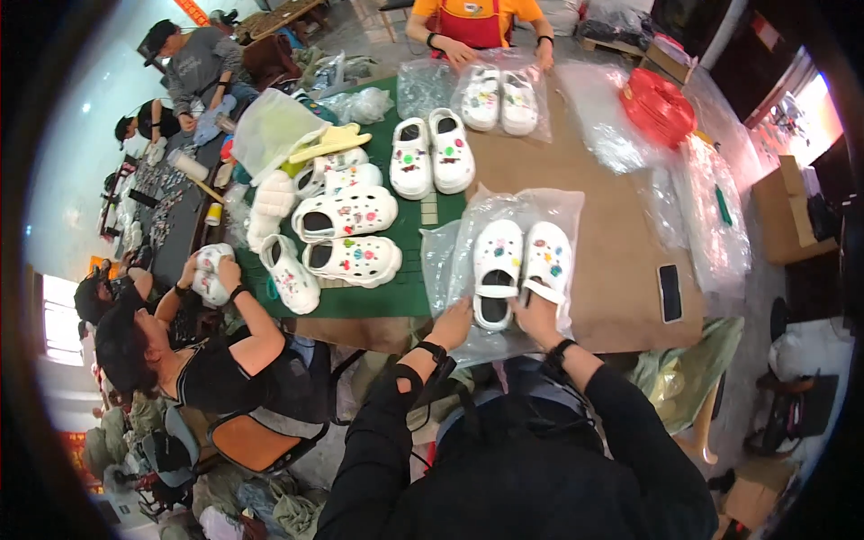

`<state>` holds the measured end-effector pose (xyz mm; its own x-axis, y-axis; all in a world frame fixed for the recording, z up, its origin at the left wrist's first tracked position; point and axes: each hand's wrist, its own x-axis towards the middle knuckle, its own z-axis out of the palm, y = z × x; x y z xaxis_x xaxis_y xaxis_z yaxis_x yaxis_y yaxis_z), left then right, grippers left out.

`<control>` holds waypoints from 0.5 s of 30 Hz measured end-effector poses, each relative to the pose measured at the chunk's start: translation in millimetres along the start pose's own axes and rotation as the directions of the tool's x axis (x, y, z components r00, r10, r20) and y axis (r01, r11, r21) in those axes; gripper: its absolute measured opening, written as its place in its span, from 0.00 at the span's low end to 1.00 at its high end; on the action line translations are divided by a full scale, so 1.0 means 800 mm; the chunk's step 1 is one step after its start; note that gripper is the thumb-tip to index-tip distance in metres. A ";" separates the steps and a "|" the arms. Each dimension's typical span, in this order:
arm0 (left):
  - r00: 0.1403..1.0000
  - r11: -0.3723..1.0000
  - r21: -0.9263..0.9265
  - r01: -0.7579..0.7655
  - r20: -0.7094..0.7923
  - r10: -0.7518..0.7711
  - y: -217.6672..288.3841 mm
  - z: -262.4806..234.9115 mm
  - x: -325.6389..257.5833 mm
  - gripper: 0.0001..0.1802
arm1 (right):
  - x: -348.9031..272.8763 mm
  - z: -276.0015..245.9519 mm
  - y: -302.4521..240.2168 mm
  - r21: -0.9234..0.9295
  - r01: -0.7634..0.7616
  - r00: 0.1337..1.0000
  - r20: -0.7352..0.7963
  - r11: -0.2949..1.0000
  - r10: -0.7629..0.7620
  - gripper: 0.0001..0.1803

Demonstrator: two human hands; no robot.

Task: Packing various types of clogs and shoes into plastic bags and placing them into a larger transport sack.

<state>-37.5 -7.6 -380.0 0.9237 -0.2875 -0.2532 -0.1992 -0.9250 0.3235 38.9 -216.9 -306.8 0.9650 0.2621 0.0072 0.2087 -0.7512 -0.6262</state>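
A pair of white clogs (520,263) with coloured charms lies side by side on a clear plastic bag (504,211) at the near edge of the brown table (621,270). My left hand (453,322) rests at the heel of the left clog, gripping the bag's near edge. My right hand (537,314) holds the heel end of the right clog. Both my arms wear black sleeves and wristbands.
Several more white clogs (351,236) lie on a green mat (387,297) to the left. A person opposite holds a bagged pair (499,99). A seated person at left holds one clog (211,273). Clear bags (711,216), a red item (657,106) and a phone (670,292) lie at right.
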 end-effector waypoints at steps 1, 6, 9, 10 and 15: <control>0.996 0.995 -0.014 0.094 0.003 -0.094 0.006 0.011 0.003 0.22 | 0.008 -0.001 -0.014 -0.135 0.026 1.000 -0.004 0.991 -0.027 0.32; 0.997 0.997 -0.018 0.071 -0.028 -0.071 0.010 -0.001 0.002 0.21 | 0.031 0.030 -0.016 -0.214 -0.092 0.991 -0.113 0.973 0.069 0.28; 0.995 0.996 0.037 0.081 -0.054 -0.079 0.016 0.002 -0.002 0.22 | 0.043 0.027 -0.007 -0.110 -0.126 0.990 0.049 0.986 0.132 0.22; 0.995 0.995 0.074 0.062 -0.082 -0.056 0.018 0.003 -0.001 0.23 | 0.047 0.025 -0.001 -0.148 -0.075 0.997 0.017 0.986 0.079 0.19; 0.990 0.990 0.140 0.002 -0.143 0.019 0.022 0.002 -0.006 0.23 | 0.059 -0.026 0.027 0.093 -0.245 0.969 0.013 0.965 0.245 0.16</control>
<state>-46.0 -22.7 -374.7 0.9572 -0.2661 -0.1139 -0.2415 -0.9511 0.1927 91.9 -232.9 -303.9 0.9845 0.0781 -0.1570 -0.0501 -0.7328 -0.6786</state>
